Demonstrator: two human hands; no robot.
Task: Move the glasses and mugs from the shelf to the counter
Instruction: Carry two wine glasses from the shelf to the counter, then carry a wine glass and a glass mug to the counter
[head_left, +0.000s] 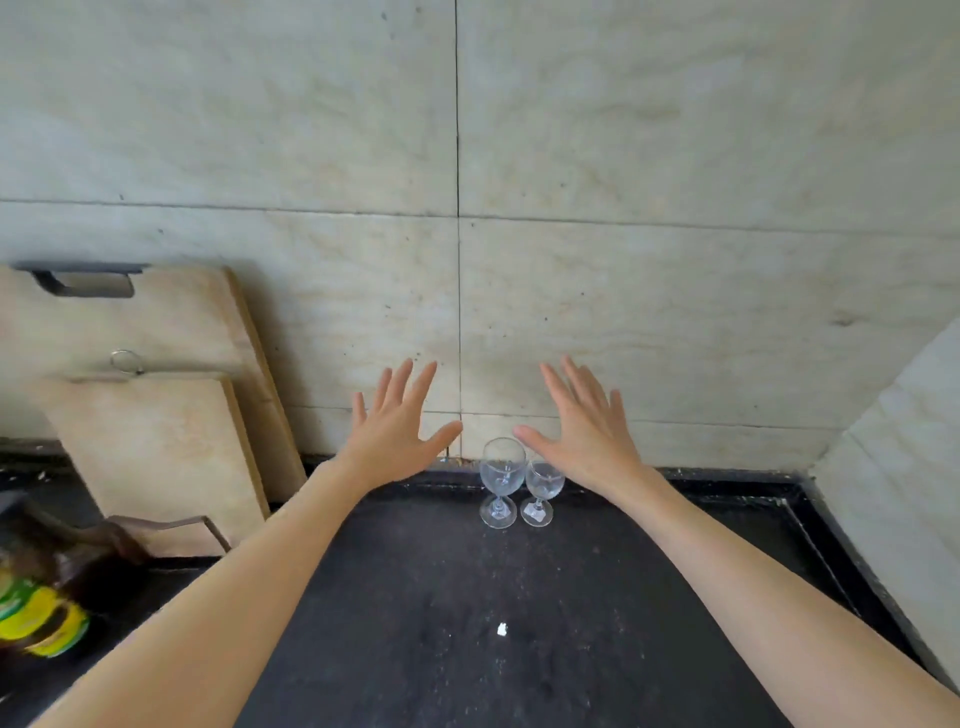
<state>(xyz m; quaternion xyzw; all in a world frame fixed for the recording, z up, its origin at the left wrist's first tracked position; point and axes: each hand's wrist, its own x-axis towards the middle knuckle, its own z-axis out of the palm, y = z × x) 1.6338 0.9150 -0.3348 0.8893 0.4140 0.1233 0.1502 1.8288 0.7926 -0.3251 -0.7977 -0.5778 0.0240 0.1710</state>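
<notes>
Two clear stemmed glasses stand upright side by side on the dark counter, close to the tiled back wall: a taller glass on the left and a shorter glass on the right. My left hand is raised above and to the left of them, palm forward, fingers spread, holding nothing. My right hand is raised above and to the right, also spread and holding nothing; its thumb is just above the glasses. No shelf and no mugs are in view.
Two wooden cutting boards lean against the wall at the left. A brown bottle with a yellow-green label lies at the lower left. A tiled side wall closes the counter at the right. A small white scrap lies mid-counter.
</notes>
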